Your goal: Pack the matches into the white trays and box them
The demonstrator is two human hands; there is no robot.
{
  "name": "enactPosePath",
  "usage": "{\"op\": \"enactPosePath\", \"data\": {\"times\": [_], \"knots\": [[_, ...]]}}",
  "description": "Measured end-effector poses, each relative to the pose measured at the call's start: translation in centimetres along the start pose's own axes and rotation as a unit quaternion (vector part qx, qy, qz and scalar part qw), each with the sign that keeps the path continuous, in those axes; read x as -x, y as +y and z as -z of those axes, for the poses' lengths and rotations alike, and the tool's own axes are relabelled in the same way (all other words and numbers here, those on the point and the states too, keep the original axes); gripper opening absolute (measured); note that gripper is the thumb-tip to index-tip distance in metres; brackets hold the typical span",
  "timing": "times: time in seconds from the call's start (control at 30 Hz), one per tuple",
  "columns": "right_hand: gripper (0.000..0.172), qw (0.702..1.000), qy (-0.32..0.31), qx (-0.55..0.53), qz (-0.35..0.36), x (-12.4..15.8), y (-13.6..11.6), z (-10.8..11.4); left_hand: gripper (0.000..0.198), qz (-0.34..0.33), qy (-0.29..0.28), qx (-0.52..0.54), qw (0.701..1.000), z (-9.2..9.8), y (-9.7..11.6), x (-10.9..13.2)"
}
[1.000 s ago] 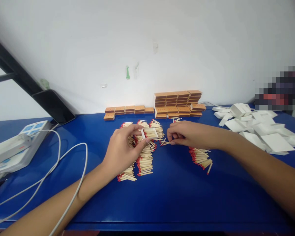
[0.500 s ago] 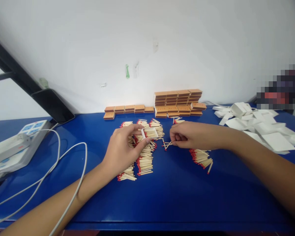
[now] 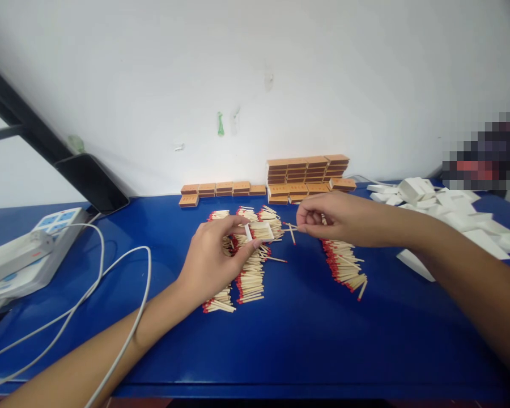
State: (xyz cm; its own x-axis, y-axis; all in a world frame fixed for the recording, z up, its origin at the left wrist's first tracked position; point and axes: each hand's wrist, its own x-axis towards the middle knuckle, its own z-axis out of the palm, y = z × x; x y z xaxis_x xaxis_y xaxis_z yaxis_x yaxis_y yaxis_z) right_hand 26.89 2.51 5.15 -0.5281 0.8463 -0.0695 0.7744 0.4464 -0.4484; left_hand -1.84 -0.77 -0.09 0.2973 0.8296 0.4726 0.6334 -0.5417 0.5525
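My left hand (image 3: 219, 252) grips a small white matchbox tray (image 3: 272, 228) between thumb and fingers, with red-tipped matches lying inside it. To its right, my right hand (image 3: 323, 218) is closed in a pinch on a few matches (image 3: 289, 229), their ends sticking out toward the tray. Rows of loose matches (image 3: 250, 283) lie beneath and in front of my left hand. Another row of matches (image 3: 344, 266) lies below my right hand, partly covered by it. One stray match (image 3: 277, 259) rests between the two groups.
Orange-brown matchboxes (image 3: 295, 164) are stacked against the wall, with a lower row of matchboxes (image 3: 224, 186) to the left. White empty trays (image 3: 471, 221) are heaped at the right. A power strip (image 3: 63, 226), a white cable (image 3: 147, 283) and a black phone-like slab (image 3: 93, 181) occupy the left.
My right hand has shifted slightly up, still pinching matches, which now sit nearer the tray at a different angle. A stray match now lies below the tray. My left hand stays put.
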Motion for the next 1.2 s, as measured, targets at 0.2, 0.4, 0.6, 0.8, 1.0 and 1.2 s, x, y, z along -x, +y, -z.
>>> {"op": "enactPosePath", "data": {"times": [0.2,0.4,0.6,0.8,1.0,1.2], "knots": [[0.027,0.997,0.060,-0.031,0.045,-0.1,-0.8,-0.5,0.032,-0.034,0.006,-0.015,0.999,-0.3,0.0,0.1],[0.024,0.996,0.058,-0.009,0.063,0.0,-1.0,-1.1,0.034,-0.065,0.026,-0.013,0.997,-0.3,0.2,0.2],[0.023,0.992,0.069,-0.036,0.097,-0.1,-1.6,-1.7,0.035,-0.087,0.031,-0.013,0.996,-0.2,0.3,0.3],[0.017,0.989,0.092,-0.015,0.115,-0.2,-2.6,-2.5,0.034,-0.073,0.010,0.009,0.997,0.1,0.9,0.3],[0.013,0.981,0.136,0.014,0.136,-0.3,-2.6,-3.3,0.034,-0.044,-0.012,0.044,0.998,0.0,1.0,0.4],[0.013,0.971,0.175,0.014,0.161,-0.1,-2.7,-2.7,0.033,-0.012,0.007,0.043,0.999,-0.1,1.0,0.4]]}}
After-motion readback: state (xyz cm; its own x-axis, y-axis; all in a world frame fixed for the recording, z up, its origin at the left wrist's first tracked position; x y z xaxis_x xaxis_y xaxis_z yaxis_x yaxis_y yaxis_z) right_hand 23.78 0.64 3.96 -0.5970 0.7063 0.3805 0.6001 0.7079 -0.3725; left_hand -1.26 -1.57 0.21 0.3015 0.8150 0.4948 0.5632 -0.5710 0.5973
